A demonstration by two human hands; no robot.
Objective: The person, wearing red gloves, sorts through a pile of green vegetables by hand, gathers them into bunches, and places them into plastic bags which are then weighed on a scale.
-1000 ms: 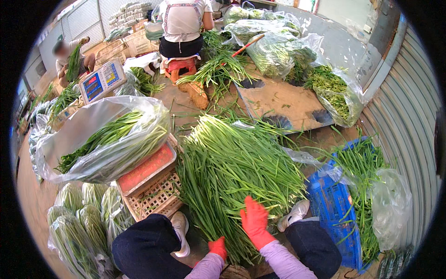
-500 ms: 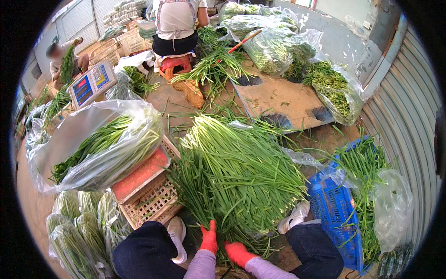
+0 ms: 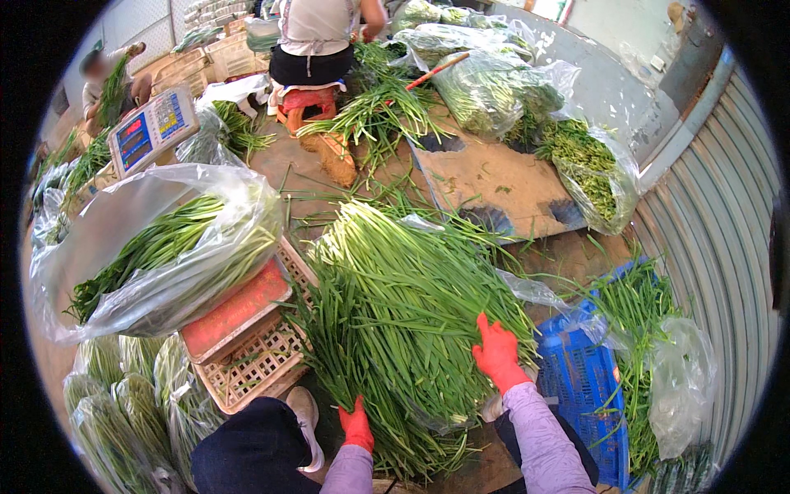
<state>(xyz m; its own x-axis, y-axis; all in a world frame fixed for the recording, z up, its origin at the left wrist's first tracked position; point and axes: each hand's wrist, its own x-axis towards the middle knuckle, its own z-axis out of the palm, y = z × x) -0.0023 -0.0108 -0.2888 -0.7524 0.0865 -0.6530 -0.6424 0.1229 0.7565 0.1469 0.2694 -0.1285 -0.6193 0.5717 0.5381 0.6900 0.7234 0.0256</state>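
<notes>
A big heap of garlic chives (image 3: 411,305), long green leaves with pale stem ends at the far side, lies on the floor between my feet. My left hand (image 3: 356,426), in a red glove, is at the heap's near left edge, touching the leaf tips with its fingers apart. Farther right, my right hand (image 3: 498,354), also red-gloved, rests on the heap's right side with one finger stretched out over the leaves; its other fingers are partly bent. Neither hand visibly lifts a bunch. Clear plastic shows under the heap's near edge.
An open plastic bag of chives (image 3: 164,247) sits on a red scale platform (image 3: 234,309) over a crate (image 3: 255,362). Bagged bunches (image 3: 132,403) stand at left. A blue crate (image 3: 580,395) is at right. One person sits on a red stool (image 3: 306,107); another works far left.
My right hand has moved up and right from the near edge onto the heap's right side. My left hand has shifted slightly left and down. The view has tilted slightly.
</notes>
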